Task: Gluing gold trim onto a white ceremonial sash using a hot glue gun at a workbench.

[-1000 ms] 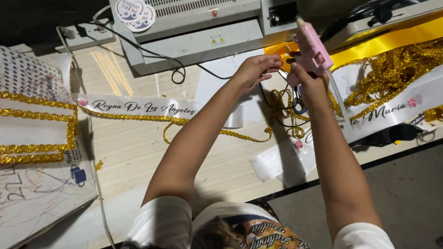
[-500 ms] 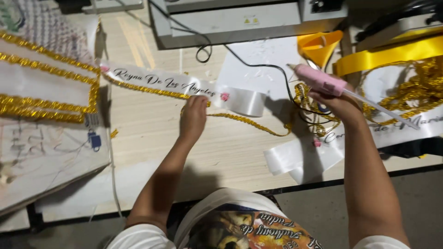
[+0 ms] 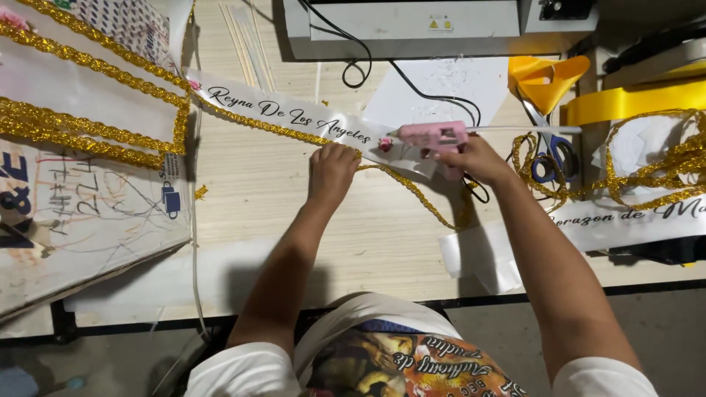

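- Gold trim (image 3: 95,132) edges the sashes far left on the table (image 3: 294,220).
- Left hand (image 3: 332,170) presses the white sash (image 3: 294,117), fingers flat, gripping nothing.
- Right hand (image 3: 474,158) has its fingers wrapped around the pink glue gun (image 3: 434,136), nozzle at the sash.
- Scissors (image 3: 548,151) lie right.

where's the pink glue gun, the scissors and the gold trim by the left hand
pink glue gun (image 3: 434,136), head view, on its body
scissors (image 3: 550,158), head view, on the blue handle loops
gold trim (image 3: 415,192), head view, on the loose stretch right of the left hand (image 3: 332,173)

A pale wooden table (image 3: 294,220) carries white sashes (image 3: 294,117), gold trim (image 3: 419,195), scissors (image 3: 548,158).
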